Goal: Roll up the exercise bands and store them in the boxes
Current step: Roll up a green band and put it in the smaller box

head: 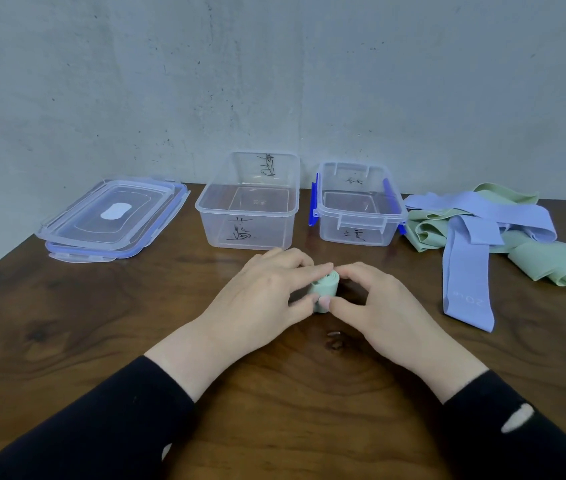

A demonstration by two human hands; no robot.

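Observation:
A small green rolled band (325,289) lies on the wooden table (101,323) at the centre. My left hand (261,299) grips it from the left and my right hand (378,303) from the right, fingertips pinching the roll. Behind them stand two clear plastic boxes, both open with nothing inside: a larger one (248,216) and a smaller one (357,220) with blue clips. At the right lies a loose heap of bands: purple bands (465,271) draped over green bands (558,261).
Two clear lids with blue seals (112,220) are stacked at the back left of the table. A grey concrete wall (274,81) rises right behind the table. The table's left edge runs diagonally near the lids.

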